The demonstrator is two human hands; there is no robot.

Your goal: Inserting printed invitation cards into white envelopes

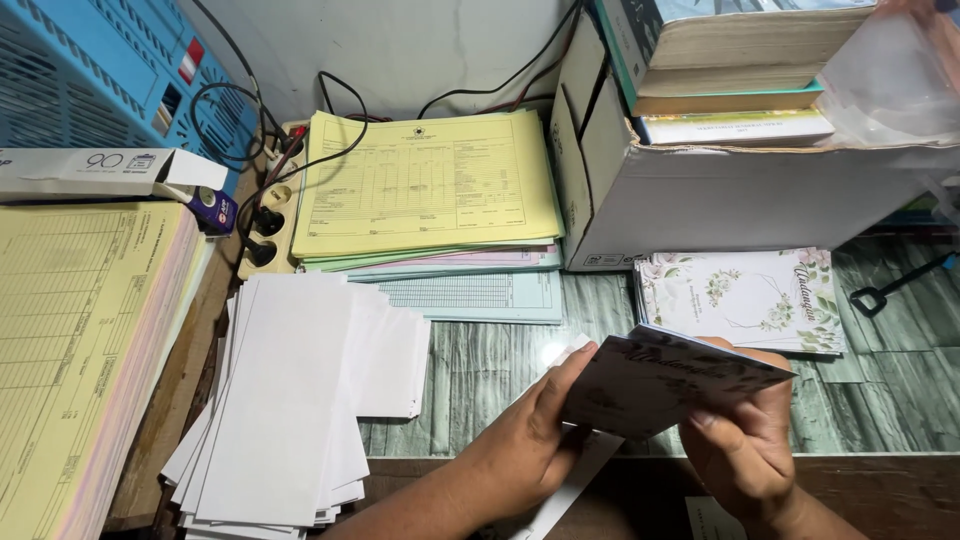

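Both hands hold a folded floral invitation card [665, 385] just above the desk's near edge. My left hand [525, 440] grips its left end, thumb on top. My right hand [745, 440] pinches its lower right side. A white paper strip [575, 485] sticks out below the card, by the left hand. More floral cards [745, 300] lie stacked just behind. A heap of white envelopes [290, 400] spreads to the left.
Yellow forms [430, 185] top a pile of coloured sheets at the back. A tall yellow form stack [80, 350] fills the left edge. A white cardboard box [720, 195] carries books [730, 60] at back right. A power strip [265, 225] with cables sits near a blue machine [90, 80].
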